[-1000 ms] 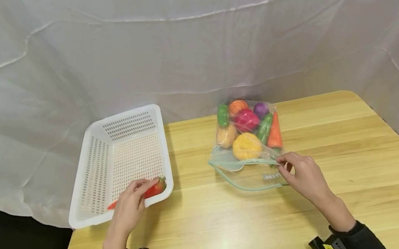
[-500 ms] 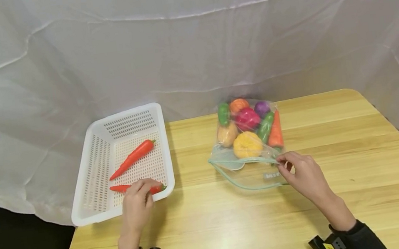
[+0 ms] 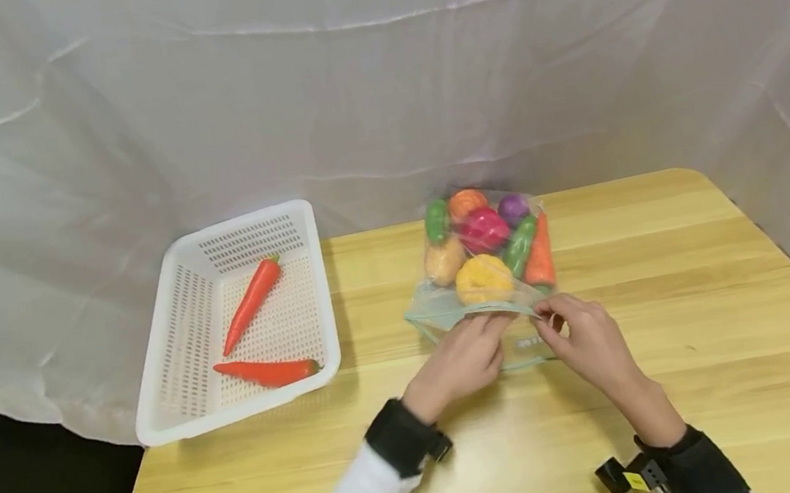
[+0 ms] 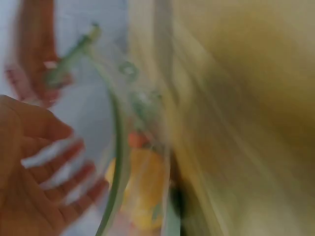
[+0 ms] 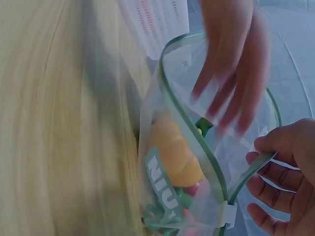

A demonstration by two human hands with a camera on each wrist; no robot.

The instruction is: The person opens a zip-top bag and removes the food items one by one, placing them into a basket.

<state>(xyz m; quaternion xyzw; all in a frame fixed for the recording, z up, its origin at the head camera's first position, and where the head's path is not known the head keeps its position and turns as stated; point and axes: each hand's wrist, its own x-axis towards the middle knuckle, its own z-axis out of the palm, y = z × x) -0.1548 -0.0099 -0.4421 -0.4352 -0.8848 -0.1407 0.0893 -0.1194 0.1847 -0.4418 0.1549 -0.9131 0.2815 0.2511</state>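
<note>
On the left is a white basket (image 3: 323, 289) full of little holes. A far red pepper (image 3: 253, 303) and a near red pepper (image 3: 267, 372) lie inside. Its tall sides probably stop them rolling away.

In the middle, the left hand (image 3: 464, 358) is at the mouth of the clear bag (image 3: 436, 302). Its fingers are loose and a bit spread, holding nothing, maybe to fit through. I can't tell how far in they go. The bag sits on the table (image 3: 673, 310), mouth to the near side, so it looks easy to reach. Inside are a yellow pumpkin (image 3: 483, 280) and, farther right, a carrot (image 3: 538, 254).

On the right, the right hand (image 3: 586, 334) pinches the bag's edge, probably keeping the mouth wide.
</note>
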